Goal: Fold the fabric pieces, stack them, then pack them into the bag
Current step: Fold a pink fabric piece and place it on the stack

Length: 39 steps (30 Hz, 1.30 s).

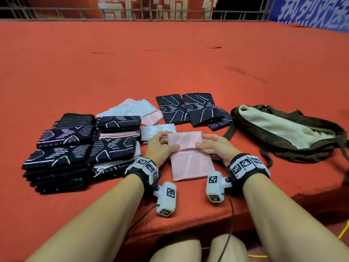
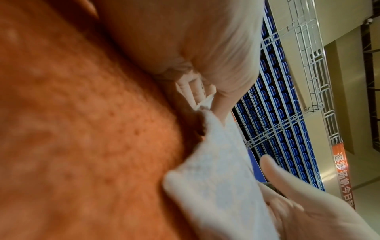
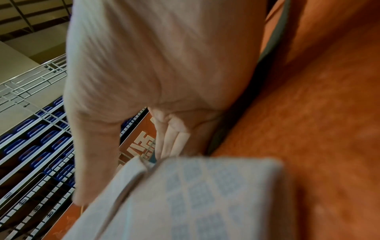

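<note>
We see a pink knitted fabric piece (image 1: pixel 188 154) with a faint diamond weave lying on the red felt-like table covering (image 1: pixel 170 59), straight ahead at twelve o'clock from the person's forearms. Its far half is doubled over toward the near half. The left hand (image 1: pixel 160 148) pinches the folded edge between thumb and curled fingers at the piece's nine o'clock side; the right hand (image 1: pixel 217 148) pinches the same edge at its three o'clock side, fingers curled under the cloth. In the right wrist view the pink knitted fabric piece (image 3: pixel 185 203) shows a blurred grid texture under the thumb.

At nine o'clock stand stacks of folded dark navy knitted pieces (image 1: pixel 62 154) with white line patterns, some pale pink and white ones layered among them. At eleven o'clock lies a flat white and pink knitted piece (image 1: pixel 132 110), and at twelve o'clock two flat dark navy patterned pieces (image 1: pixel 190 110) lie side by side, touching. At two o'clock a soft brown fabric bag (image 1: pixel 294 133) lies unzipped, its pale cream lining (image 1: pixel 273 125) showing.
</note>
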Tool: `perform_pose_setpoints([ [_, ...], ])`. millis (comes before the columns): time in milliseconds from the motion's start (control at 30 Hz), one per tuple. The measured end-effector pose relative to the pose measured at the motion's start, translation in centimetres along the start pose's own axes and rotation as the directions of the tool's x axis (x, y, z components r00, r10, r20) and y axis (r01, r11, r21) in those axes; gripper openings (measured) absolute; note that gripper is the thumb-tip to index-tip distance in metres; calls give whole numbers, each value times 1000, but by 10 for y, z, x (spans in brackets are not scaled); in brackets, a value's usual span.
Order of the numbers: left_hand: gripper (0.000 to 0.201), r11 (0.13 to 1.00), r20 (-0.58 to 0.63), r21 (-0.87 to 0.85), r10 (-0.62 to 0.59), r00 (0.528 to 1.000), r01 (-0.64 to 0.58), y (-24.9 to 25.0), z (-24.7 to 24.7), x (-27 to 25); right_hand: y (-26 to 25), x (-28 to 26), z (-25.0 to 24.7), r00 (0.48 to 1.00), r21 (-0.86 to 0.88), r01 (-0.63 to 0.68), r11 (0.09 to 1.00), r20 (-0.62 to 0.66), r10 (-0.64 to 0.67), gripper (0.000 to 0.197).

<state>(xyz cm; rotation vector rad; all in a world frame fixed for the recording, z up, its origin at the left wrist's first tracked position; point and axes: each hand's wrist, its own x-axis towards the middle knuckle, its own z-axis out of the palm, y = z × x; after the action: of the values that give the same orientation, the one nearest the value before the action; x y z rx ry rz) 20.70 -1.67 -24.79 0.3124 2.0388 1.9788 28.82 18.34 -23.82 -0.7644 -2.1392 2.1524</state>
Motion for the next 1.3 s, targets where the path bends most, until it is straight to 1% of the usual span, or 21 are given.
perform_pose_setpoints([
  [33, 47, 1000, -21, -20, 7, 1000, -8, -1, 0, 0, 0, 0, 0, 1000, -6, -14, 1000, 17, 14, 73],
  [133, 47, 998, -39, -56, 14, 999, -16, -2, 0, 0, -3, -2, 2, 1000, -52, -16, 999, 6, 16, 47],
  [200, 40, 998, -29, -66, 11, 1000, -13, -2, 0, 1, -4, -2, 4, 1000, -83, -8, 996, -29, 6, 39],
  [267, 29, 996, -10, -91, -16, 1000, 15, -2, -1, 2, -3, 0, 4, 999, -98, -11, 995, -54, 6, 32],
  [333, 21, 994, -10, -102, -30, 999, 29, -1, -1, 2, -3, 2, 3, 998, -99, -18, 995, -59, 12, 27],
  [433, 16, 996, -10, -88, -36, 999, 35, -1, -1, 2, -2, 2, 1, 999, -114, -12, 993, -48, 7, 25],
  [533, 20, 999, 19, -39, -32, 999, 33, -2, 0, 1, -2, 2, -1, 999, -99, -11, 995, -44, 7, 22],
  [600, 23, 1000, 34, -6, -10, 999, 10, -3, 0, 1, -1, 3, -2, 999, -105, -4, 994, -41, 0, 21],
  [667, 22, 1000, 26, 9, 30, 999, -30, -5, 0, 0, -1, 2, -1, 999, -127, 3, 992, -31, -7, 21],
  [767, 22, 998, 3, 12, 67, 998, -67, -6, -1, 2, -3, 1, 0, 1000, -131, -13, 991, -26, 10, 26],
  [833, 25, 996, -13, 24, 90, 996, -90, -7, -2, 2, -6, -1, 2, 999, -70, -46, 996, -8, 46, 33],
  [867, 26, 996, -14, 21, 90, 996, -90, -7, -2, 2, -6, -2, 2, 999, -54, -47, 997, 2, 47, 36],
  [933, 23, 998, -13, 2, 58, 998, -57, -8, -2, 4, -6, -4, 3, 1000, -113, -13, 994, -4, 12, 33],
  [967, 18, 999, -10, -23, 28, 1000, -28, -8, -2, 5, -5, -4, 3, 1000, -142, 2, 990, -12, -4, 31],
  [1000, 12, 998, 0, -63, -2, 1000, 2, -7, -2, 5, -6, -6, 5, 1000, -141, 1, 990, -22, -4, 30],
  [1033, 7, 994, 15, -104, -23, 1000, 25, -6, -2, 5, -6, -7, 5, 1000, -113, -8, 994, -18, 6, 33],
  [1067, 9, 991, 31, -131, -32, 999, 36, -4, -2, 4, -7, -8, 6, 1000, -65, -29, 997, -7, 28, 39],
  [1133, 22, 990, 55, -133, -41, 998, 48, 0, -2, 3, -10, -9, 7, 997, 7, -73, 997, 10, 73, 51],
  [1200, 33, 993, 55, -103, -51, 997, 56, 1, -1, 3, -13, -8, 9, 995, 26, -99, 995, -22, 100, 56],
  [1300, 59, 998, 39, -50, -42, 998, 44, -1, -1, 4, -9, -4, 12, 992, -18, -79, 997, -101, 77, 45],
])
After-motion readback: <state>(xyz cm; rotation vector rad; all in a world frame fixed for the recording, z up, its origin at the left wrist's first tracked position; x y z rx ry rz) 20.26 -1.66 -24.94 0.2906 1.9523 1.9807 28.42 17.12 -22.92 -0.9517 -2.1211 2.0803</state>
